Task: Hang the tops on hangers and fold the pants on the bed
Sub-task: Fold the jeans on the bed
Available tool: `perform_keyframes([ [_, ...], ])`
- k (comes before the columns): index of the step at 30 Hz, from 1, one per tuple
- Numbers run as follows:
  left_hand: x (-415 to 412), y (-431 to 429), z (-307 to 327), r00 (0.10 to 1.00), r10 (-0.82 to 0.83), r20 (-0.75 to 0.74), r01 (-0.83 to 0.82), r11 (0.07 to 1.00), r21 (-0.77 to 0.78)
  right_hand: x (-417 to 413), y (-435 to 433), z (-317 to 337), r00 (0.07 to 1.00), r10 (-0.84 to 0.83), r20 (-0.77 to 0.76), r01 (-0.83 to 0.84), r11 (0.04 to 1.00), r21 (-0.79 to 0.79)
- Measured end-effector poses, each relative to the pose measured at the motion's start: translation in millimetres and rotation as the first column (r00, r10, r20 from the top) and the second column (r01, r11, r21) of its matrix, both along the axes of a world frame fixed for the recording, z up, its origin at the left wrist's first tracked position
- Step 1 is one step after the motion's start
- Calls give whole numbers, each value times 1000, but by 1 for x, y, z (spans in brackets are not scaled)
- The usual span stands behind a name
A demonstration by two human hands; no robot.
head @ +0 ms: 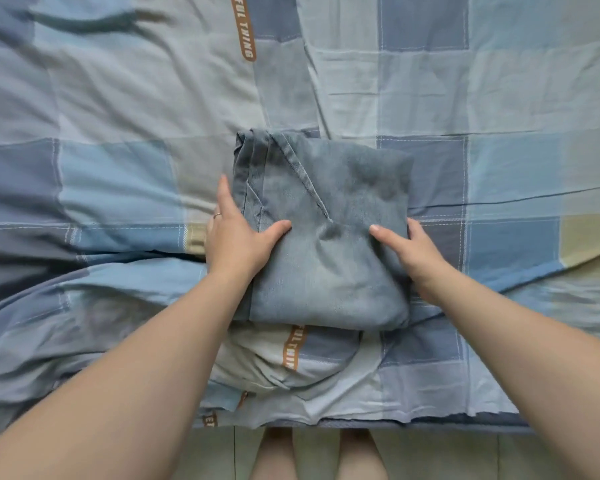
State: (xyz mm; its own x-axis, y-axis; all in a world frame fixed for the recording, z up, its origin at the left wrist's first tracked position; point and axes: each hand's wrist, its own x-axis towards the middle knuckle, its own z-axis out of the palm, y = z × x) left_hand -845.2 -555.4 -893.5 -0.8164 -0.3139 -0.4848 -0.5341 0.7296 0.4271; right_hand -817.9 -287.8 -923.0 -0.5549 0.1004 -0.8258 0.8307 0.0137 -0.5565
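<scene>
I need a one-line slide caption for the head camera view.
Left hand and right hand, thumbs on top, hold the sides of folded faded blue denim pants on a blue checked bed cover.

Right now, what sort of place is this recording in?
Probably a bedroom: a wide checked bedsheet, folded jeans lying on it, and tiled floor past its near edge.

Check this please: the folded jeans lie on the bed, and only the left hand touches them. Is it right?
Not quite. In the head view both hands touch the folded jeans: the left hand at their left edge, the right hand at their right edge, thumbs on top. They lie on the bed.
</scene>
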Motion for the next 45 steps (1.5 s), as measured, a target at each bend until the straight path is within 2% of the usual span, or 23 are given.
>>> perform_keyframes([
  [2, -3, 0, 4, 998, 1, 57, -3, 999, 33, 3, -3, 1, 999, -30, 35, 34, 993, -115],
  [5, -13, -6, 14, 986, 31, 163, -54, 989, 138, 13, -5, 7, 989, -67, 129, 92, 975, -202],
  [9, -18, -13, 31, 966, 42, 256, -115, 953, 279, 28, -6, 29, 969, -61, 239, 116, 968, -223],
  [13, 4, -12, 47, 918, 49, 394, -183, 933, 311, 57, -7, 64, 933, -70, 354, 169, 952, -257],
  [17, 47, -10, 73, 865, -47, 500, -158, 919, 360, 108, -6, 101, 889, -118, 442, 241, 942, -234],
  [20, 89, -13, 102, 811, -92, 577, -177, 902, 393, 152, -12, 136, 860, -149, 488, 285, 934, -217],
  [25, 160, -25, 162, 712, -108, 694, -200, 916, 348, 230, -30, 200, 809, -207, 550, 373, 904, -210],
  [29, 204, -30, 216, 562, -159, 812, -183, 933, 309, 287, -39, 244, 771, -222, 596, 379, 913, -150],
  [31, 222, -31, 235, 506, -179, 844, -152, 944, 292, 311, -42, 267, 774, -243, 585, 390, 911, -137],
  [32, 228, -30, 245, 511, -181, 840, -128, 951, 283, 321, -44, 279, 776, -274, 568, 406, 906, -118],
  [37, 240, 6, 288, 639, -286, 714, 26, 936, 352, 377, -42, 330, 736, -562, 378, 617, 787, -31],
  [41, 247, 61, 321, 714, -459, 529, 215, 863, 458, 424, -31, 375, 628, -764, 146, 770, 638, 23],
  [45, 277, 123, 356, 693, -629, 353, 421, 750, 510, 483, -13, 413, 518, -852, -76, 856, 516, 41],
])
